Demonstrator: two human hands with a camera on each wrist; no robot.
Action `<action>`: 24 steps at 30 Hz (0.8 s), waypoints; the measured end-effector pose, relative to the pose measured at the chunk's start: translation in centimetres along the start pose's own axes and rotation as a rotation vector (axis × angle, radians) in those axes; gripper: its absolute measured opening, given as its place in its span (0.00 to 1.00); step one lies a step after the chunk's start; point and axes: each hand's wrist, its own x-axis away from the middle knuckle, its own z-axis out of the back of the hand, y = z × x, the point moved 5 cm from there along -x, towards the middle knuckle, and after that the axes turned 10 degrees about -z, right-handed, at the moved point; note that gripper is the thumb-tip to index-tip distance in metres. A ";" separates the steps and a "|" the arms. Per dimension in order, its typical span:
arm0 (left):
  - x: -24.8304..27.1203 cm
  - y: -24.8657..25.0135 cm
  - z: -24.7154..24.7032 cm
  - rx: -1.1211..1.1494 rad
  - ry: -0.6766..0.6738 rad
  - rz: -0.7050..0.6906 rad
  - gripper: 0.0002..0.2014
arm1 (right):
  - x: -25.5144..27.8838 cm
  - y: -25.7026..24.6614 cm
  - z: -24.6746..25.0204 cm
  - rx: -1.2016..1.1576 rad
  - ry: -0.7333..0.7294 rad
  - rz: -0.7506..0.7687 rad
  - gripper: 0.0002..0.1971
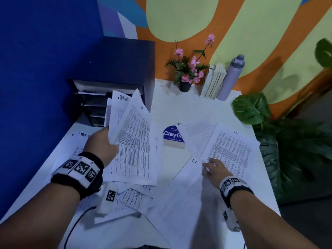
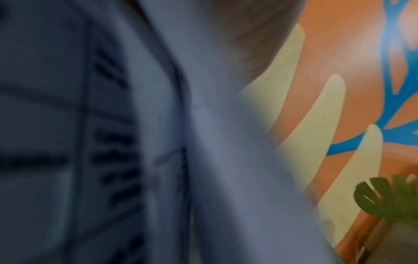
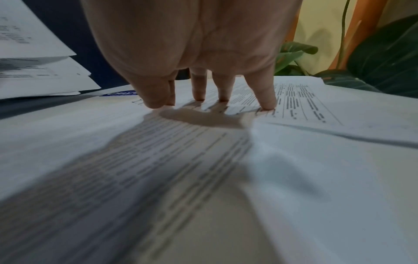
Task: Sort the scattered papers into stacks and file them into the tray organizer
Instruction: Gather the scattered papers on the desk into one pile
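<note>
Printed white sheets lie scattered over the white table [image 1: 172, 103]. My left hand [image 1: 102, 144] grips a fanned bundle of papers [image 1: 133, 133], raised above the table in front of the dark tray organizer [image 1: 97, 105] at the back left. In the left wrist view the held papers [image 2: 158, 142] fill the picture, blurred. My right hand [image 1: 213, 168] rests with straight fingertips [image 3: 268, 105] on a printed sheet [image 1: 231, 151] lying at the right. Another sheet [image 3: 158, 169] lies under the wrist.
A potted pink flower [image 1: 188, 69], upright books [image 1: 214, 81] and a lilac bottle [image 1: 231, 76] stand along the back wall. A blue round sticker [image 1: 173, 135] marks the table's middle. Large green leaves [image 1: 251, 108] hang beside the right edge. A cable [image 1: 73, 227] trails at the front left.
</note>
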 end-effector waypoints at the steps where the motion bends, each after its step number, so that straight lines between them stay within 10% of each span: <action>1: 0.2 0.8 -0.2 -0.014 0.000 -0.019 0.16 | 1.1 0.4 -0.3 0.018 0.002 -0.008 0.22; 11: 2.4 9.0 -4.4 -0.250 -0.035 -0.388 0.16 | 7.2 -2.6 -1.6 0.053 0.033 -0.137 0.24; 19: 1.9 7.4 -6.1 0.042 -0.164 -0.296 0.20 | 7.9 -2.9 8.1 -0.900 0.075 0.251 0.24; 24: 3.7 7.5 -7.3 0.261 -0.336 -0.265 0.18 | 8.0 -6.2 13.0 -0.429 0.366 0.485 0.08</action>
